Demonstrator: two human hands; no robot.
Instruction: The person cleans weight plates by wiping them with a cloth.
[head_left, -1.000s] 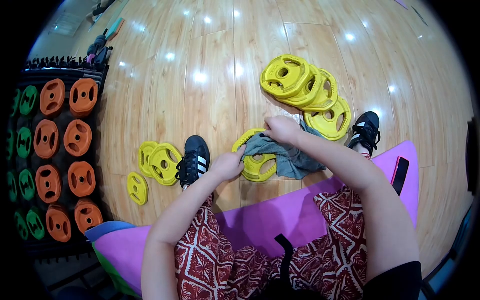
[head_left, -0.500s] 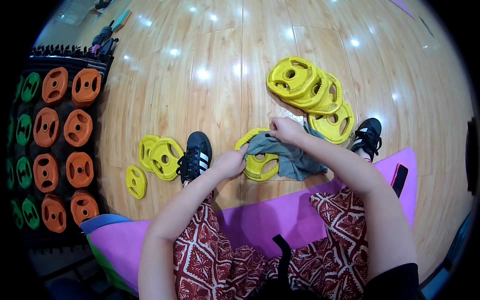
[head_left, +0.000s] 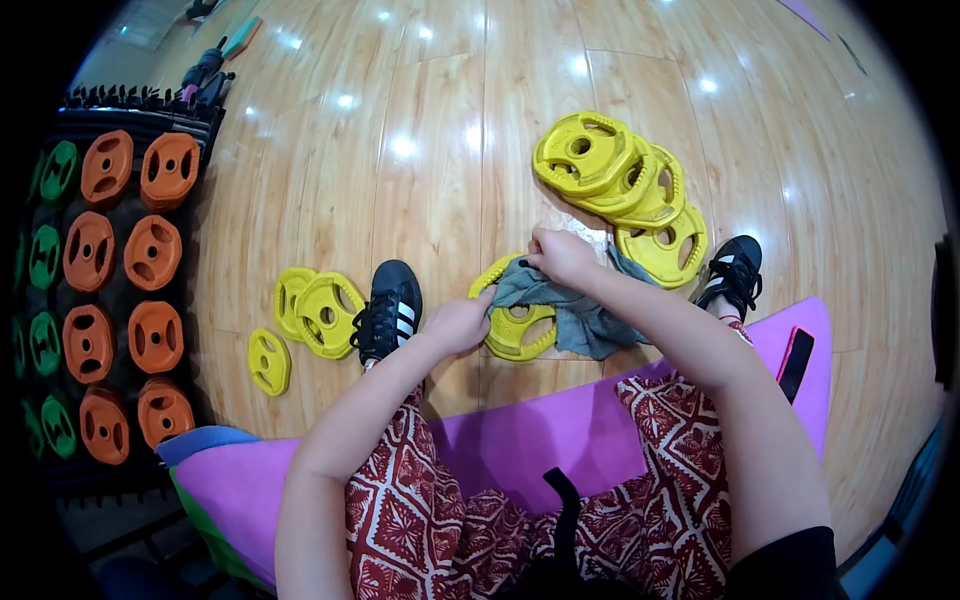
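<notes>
Between my feet a yellow weight plate is partly covered by a grey-green cloth. My left hand is closed at the plate's left rim, with the cloth's edge by its fingertips; its thumb side faces the plate. My right hand is closed on the cloth above the plate's upper right edge, and its fingertips are partly hidden. The cloth's loose end hangs to the right, towards a row of overlapping yellow plates.
More yellow plates lie left of my left shoe. A rack with orange plates and green plates stands at far left. A pink mat lies under my legs, with a phone at its right. My right shoe is beside the plates.
My right hand has shifted slightly left and up along the plate's upper edge, pulling the cloth with it. My left hand stays almost in place at the rim.
</notes>
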